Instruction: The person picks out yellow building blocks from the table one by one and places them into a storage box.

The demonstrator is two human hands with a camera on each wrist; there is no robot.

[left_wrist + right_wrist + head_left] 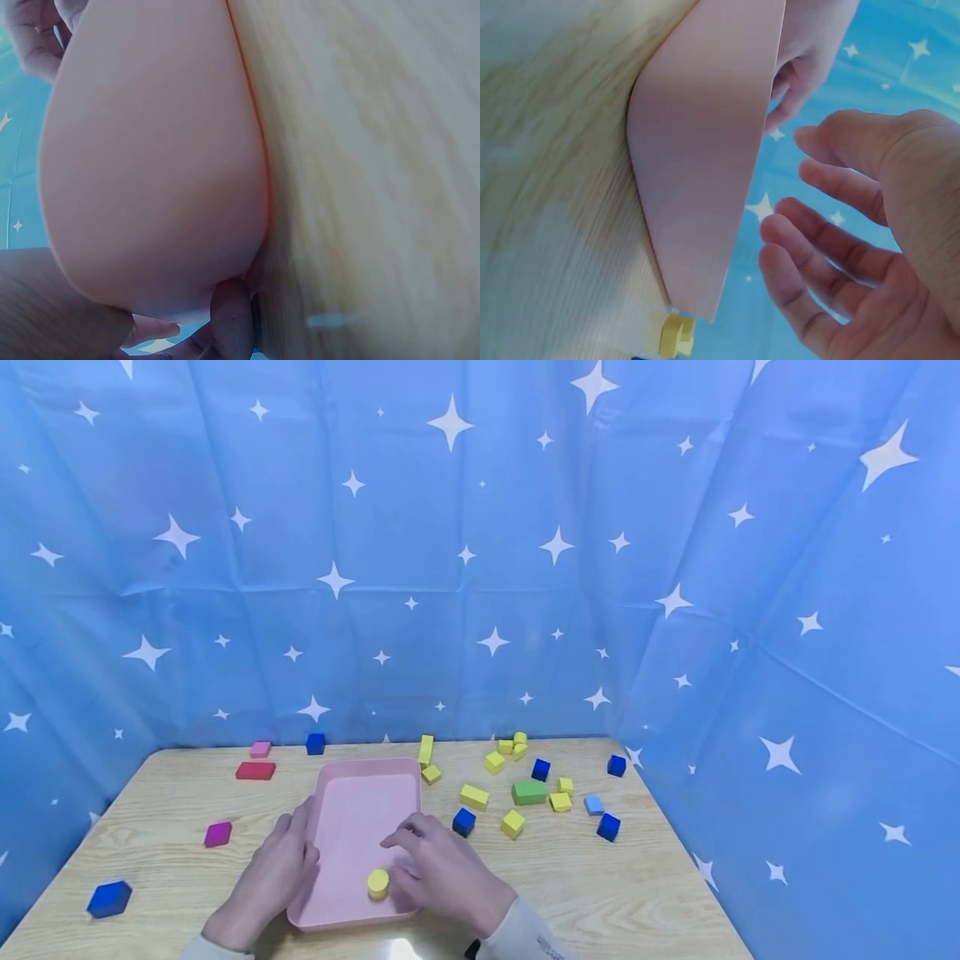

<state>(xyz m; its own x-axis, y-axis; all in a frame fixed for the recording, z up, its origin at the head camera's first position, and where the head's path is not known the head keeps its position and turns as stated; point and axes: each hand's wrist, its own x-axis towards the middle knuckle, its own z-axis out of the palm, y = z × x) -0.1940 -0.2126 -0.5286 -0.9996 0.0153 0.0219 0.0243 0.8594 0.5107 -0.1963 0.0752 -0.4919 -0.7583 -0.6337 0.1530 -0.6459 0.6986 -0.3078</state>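
A pink tray [360, 827] lies on the table with a yellow cylinder [378, 884] inside, near its close end. My left hand [273, 864] grips the tray's left wall; the left wrist view has its fingertips [232, 319] wrapped at the tray's lower edge. Over the right side of the tray hovers my right hand [442, 872], beside the yellow cylinder. In the right wrist view its fingers [784, 274] are loosely bent and spread, with nothing between them.
Right of the tray lie several yellow blocks [513, 823], a green block [529, 792] and dark blue cubes [463, 822]. To its left are a red block [256, 771], a magenta block [218, 834] and a blue block [109, 899]. A starry blue curtain [450, 527] hangs behind the table.
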